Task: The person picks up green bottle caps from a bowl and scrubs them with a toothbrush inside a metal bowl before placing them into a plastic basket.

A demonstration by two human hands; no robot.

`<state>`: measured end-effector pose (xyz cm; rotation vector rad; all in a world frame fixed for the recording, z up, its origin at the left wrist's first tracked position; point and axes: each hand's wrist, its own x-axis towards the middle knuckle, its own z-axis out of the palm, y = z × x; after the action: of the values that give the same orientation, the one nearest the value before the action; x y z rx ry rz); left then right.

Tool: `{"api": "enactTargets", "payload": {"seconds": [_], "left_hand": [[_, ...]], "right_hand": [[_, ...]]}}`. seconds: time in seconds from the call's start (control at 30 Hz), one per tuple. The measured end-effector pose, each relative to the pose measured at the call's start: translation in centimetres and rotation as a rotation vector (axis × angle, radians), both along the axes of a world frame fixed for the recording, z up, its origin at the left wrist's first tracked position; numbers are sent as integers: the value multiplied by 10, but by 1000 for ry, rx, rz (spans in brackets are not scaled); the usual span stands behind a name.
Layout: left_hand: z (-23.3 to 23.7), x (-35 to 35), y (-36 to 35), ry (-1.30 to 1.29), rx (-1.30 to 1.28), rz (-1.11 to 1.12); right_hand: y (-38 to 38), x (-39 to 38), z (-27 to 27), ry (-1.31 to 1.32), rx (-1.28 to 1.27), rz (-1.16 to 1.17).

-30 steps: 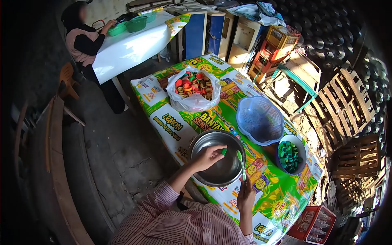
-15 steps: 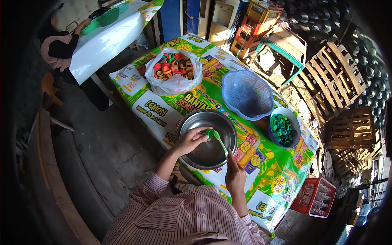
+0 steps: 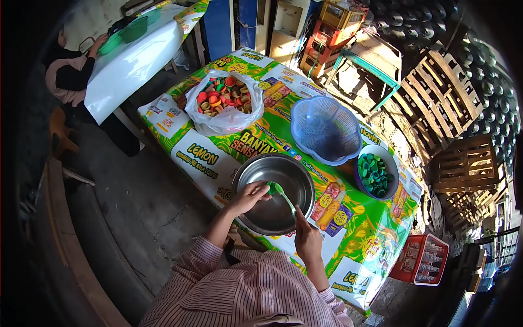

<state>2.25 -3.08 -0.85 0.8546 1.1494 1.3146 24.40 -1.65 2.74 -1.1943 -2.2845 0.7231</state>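
Observation:
My left hand (image 3: 249, 198) pinches a small green bottle cap (image 3: 271, 188) over the near left part of a round steel basin (image 3: 261, 220). In my right hand (image 3: 309, 238) is the slim handle of a light green tool (image 3: 289, 203), shaped like a spoon or small brush. Its rounded head is at the cap, and my fingers partly hide both. The basin's inside is bare metal where it shows. Right of it, a bowl (image 3: 358, 177) holds many green caps (image 3: 376, 171). Beyond the basin, a white plastic bag (image 3: 218, 125) stands full of red, green and tan caps (image 3: 226, 95).
A blue plastic colander (image 3: 326, 128) stands behind the basin on the printed tablecloth (image 3: 204, 152). At the right is a red crate (image 3: 406, 260) of glass bottles. Wooden pallets (image 3: 444, 90) lean behind. At a white table (image 3: 133, 65), another person (image 3: 71, 76) reaches toward green bowls (image 3: 133, 30).
My view has shifted slightly. Both hands remain over the basin, still holding the cap and the light green tool, whose head sits at the cap.

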Motion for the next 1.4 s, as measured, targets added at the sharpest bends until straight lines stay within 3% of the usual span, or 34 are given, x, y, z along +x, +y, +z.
{"api": "enactTargets", "payload": {"seconds": [0.2,0.3,0.37,0.53,0.9,0.97,1.2,1.27,1.4], "left_hand": [[-4,-1,-1,84,-8,-36],[4,4,-3,50,-78,11],[-4,4,-1,37,-60,16],[-8,6,-3,19,-51,52],[4,4,-8,11,-18,82],[-10,0,-9,-29,-31,-3],[-9,-3,-7,-65,-28,-39],[-4,1,-10,-126,-106,61],[-9,-2,-8,-223,-90,-9]], "right_hand": [[-7,-4,4,-69,-63,9],[-10,-7,11,43,-5,5],[-12,-7,7,-74,-95,8],[-11,-6,7,51,-45,-1],[-19,-10,3,-28,-80,28],[-14,-11,6,-34,-34,-38],[-16,-16,9,-81,-19,-33],[-17,-17,9,-101,-35,-78],[-22,-23,3,-35,32,-29]]}}
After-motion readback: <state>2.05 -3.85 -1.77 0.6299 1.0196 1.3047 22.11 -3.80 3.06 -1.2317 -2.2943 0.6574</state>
